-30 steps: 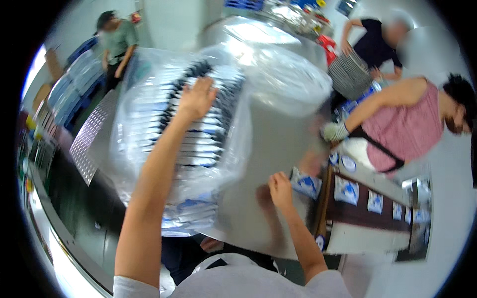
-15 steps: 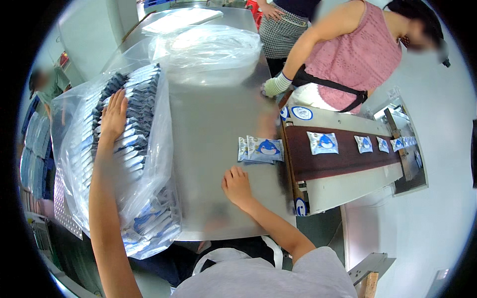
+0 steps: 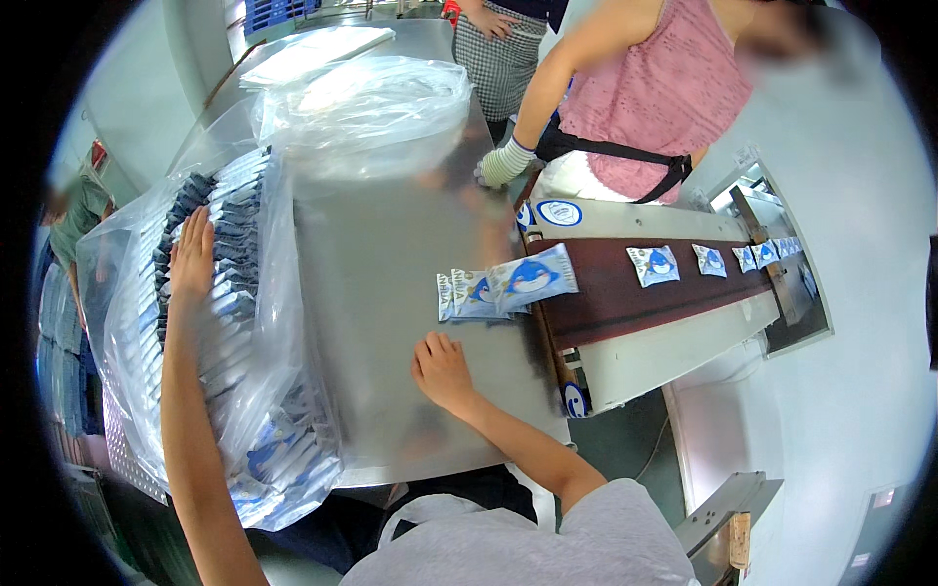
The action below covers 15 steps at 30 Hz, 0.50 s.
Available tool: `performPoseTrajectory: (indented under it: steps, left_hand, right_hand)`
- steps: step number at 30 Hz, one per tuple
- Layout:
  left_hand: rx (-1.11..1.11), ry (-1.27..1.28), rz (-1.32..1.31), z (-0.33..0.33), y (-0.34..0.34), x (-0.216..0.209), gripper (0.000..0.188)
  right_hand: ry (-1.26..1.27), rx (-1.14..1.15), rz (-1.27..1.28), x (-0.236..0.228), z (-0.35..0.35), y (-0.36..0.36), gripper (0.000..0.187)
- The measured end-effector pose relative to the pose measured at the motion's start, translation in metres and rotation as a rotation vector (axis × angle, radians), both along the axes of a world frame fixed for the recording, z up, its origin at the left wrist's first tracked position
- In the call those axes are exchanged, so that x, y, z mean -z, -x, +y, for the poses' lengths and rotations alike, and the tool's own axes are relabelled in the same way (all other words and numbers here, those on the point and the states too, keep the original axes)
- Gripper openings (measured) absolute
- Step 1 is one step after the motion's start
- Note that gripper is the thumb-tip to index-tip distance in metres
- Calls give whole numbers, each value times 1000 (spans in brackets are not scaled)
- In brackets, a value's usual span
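My left hand [image 3: 192, 256] lies flat, fingers stretched out, on rows of small white-and-blue packets [image 3: 234, 234] standing on edge inside a large clear plastic bag [image 3: 283, 391]. The bag rests along the table's left side. On the metal table my right hand [image 3: 443, 373] sits with its fingers curled, and no item shows in it. Just beyond it, a few sealed packets [image 3: 474, 293] overlap in a small pile. One tilted packet [image 3: 535, 278] reaches from that pile over the end of the conveyor belt.
A brown conveyor belt [image 3: 625, 305] at the right carries several spaced packets [image 3: 653, 266] from a wall opening. A gloved person [image 3: 655, 107] stands beyond it. Clear plastic bags [image 3: 381, 103] and white sheets [image 3: 313, 54] lie at the table's far end.
Another packet has come off the belt onto the pile, lying tilted on its edge. Packets on the belt have advanced toward the table. The view has shifted slightly; both hands keep nearly the same places.
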<state>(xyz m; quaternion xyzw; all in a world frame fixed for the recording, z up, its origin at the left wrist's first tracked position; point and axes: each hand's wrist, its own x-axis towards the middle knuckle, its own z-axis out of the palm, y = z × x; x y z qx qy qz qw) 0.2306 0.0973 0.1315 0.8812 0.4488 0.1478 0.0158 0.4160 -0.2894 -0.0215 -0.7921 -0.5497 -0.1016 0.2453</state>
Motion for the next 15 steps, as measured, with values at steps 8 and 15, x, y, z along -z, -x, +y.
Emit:
performPoseTrajectory:
  steps: [8, 15]
  left_hand:
    - [-11, -6, 17, -2, 3, -3, 53]
    - [-11, 24, 29, -10, -1, -10, 53]
  right_hand:
    - [5, -14, 43, 1, 1, 3, 13]
    - [138, -38, 107, -19, -6, -9, 15]
